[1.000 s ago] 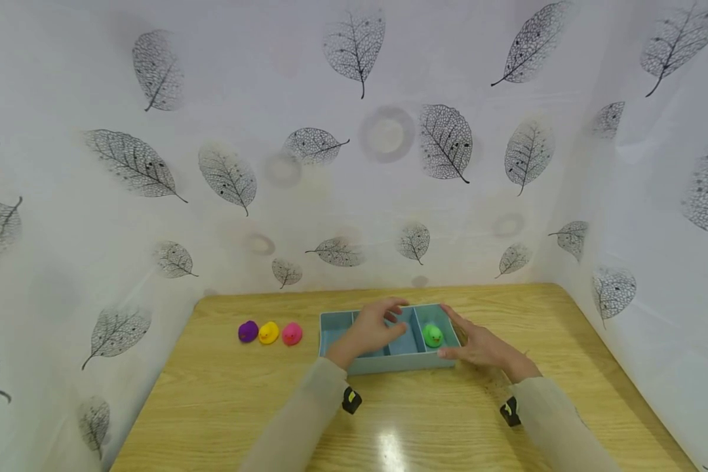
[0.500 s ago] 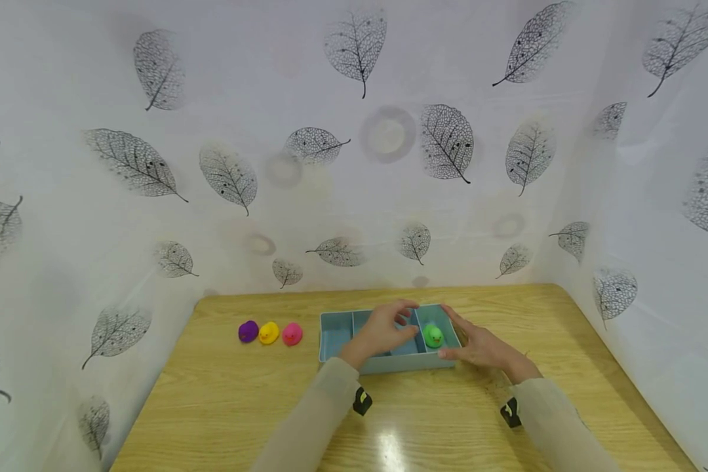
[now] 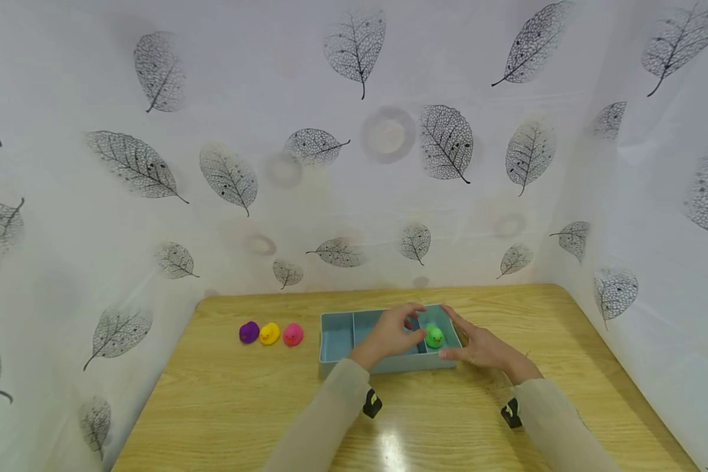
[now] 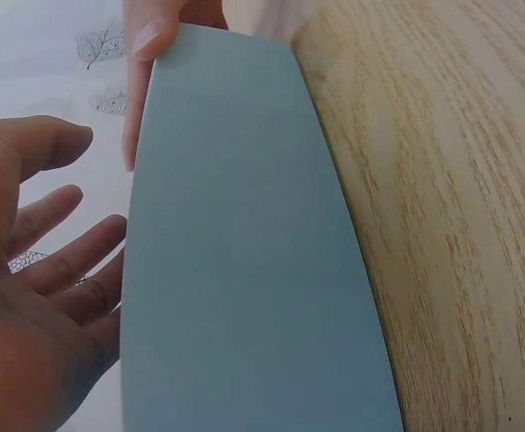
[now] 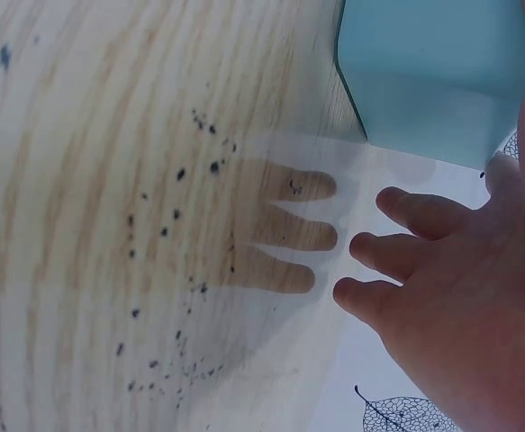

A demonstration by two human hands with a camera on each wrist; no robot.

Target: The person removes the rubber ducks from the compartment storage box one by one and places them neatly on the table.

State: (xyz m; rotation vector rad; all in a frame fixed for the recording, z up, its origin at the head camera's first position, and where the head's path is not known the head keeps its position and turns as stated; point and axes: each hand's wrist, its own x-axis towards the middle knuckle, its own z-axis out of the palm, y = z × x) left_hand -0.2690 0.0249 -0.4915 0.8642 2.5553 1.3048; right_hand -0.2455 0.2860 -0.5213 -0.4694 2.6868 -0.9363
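Note:
A pale blue-green divided box (image 3: 336, 341) lies lengthwise on the table. In its rightmost compartment sits a green rubber duck (image 3: 434, 337). My left hand (image 3: 394, 333) is over the box just left of this duck, its fingers loosely bent and holding nothing. The left wrist view shows that hand (image 4: 41, 261) beside the box's long wall (image 4: 244, 225), thumb and fingers apart. My right hand (image 3: 484, 346) holds the box's right end between thumb and index finger. Its other fingers (image 5: 406, 256) spread free of the box in the right wrist view.
Left of the box, a purple duck (image 3: 249, 332), a yellow duck (image 3: 269, 334) and a pink duck (image 3: 293, 334) stand in a row on the wooden table (image 3: 230, 406). A leaf-patterned white sheet (image 3: 342, 196) rises behind and at both sides.
My left hand has moved right over the box, up to the green duck. The right hand, the box and the ducks have stayed put.

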